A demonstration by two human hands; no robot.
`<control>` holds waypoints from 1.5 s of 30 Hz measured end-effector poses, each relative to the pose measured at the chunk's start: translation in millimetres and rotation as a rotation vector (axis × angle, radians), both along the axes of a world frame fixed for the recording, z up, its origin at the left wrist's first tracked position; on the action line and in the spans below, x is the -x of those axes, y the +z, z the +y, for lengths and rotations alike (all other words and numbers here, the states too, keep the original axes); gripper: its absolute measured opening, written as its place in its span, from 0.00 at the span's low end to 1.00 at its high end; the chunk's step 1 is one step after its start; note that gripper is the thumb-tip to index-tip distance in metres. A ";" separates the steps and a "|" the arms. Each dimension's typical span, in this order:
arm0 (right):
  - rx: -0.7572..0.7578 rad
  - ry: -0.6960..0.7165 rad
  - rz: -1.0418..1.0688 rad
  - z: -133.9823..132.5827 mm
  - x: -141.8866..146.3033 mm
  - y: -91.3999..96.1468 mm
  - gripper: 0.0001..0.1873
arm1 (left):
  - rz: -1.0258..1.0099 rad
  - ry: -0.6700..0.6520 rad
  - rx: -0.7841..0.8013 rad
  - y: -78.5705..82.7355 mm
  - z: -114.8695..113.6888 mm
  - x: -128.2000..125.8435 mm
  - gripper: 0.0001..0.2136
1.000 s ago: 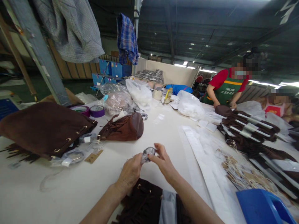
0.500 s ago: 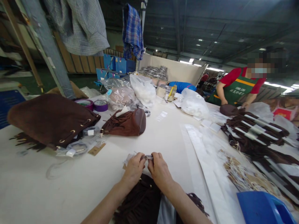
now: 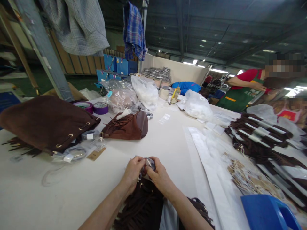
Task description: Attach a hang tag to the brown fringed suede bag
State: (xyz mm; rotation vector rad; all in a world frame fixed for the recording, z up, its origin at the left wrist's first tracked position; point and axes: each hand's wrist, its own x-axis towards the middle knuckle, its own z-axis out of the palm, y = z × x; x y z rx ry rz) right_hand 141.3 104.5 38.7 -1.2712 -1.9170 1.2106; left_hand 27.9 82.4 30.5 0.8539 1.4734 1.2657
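Observation:
My left hand (image 3: 132,171) and my right hand (image 3: 158,175) meet at the near middle of the table, both closed on a small dark bundle in clear plastic (image 3: 149,163). Its exact kind is hard to make out between the fingers. Right below them lies a dark brown fringed bag (image 3: 141,204) with gold eyelets, partly covered by my forearms. Farther off, a smaller brown bucket bag (image 3: 129,126) rests on its side. To the left is a large brown drawstring bag (image 3: 48,123), with a plastic-wrapped coil (image 3: 76,154) and a cardboard tag (image 3: 96,154) beside it.
Purple tape rolls (image 3: 100,108) and filled plastic bags (image 3: 145,91) stand at the back. On the right are white sheets (image 3: 206,166), stacked brown bags (image 3: 261,131), stringed tags (image 3: 247,179) and a blue container (image 3: 268,212). A co-worker in a green apron (image 3: 242,95) stands beyond.
The plastic-wrapped bundle between my fingers has turned and bunched up, and shows more above my right thumb. The co-worker has lifted a brown item off the table.

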 end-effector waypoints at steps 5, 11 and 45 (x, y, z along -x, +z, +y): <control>-0.022 -0.008 0.029 -1.2 2.5 -3.7 0.27 | 0.111 -0.009 -0.013 3.2 0.4 -0.7 0.11; 0.135 -0.062 0.178 4.4 -3.4 -12.3 0.22 | 0.125 -0.307 -0.054 17.5 -10.4 5.1 0.15; -0.171 0.171 0.057 3.0 -22.7 2.5 0.24 | 0.572 -0.354 -0.174 -8.9 -18.6 -3.5 0.14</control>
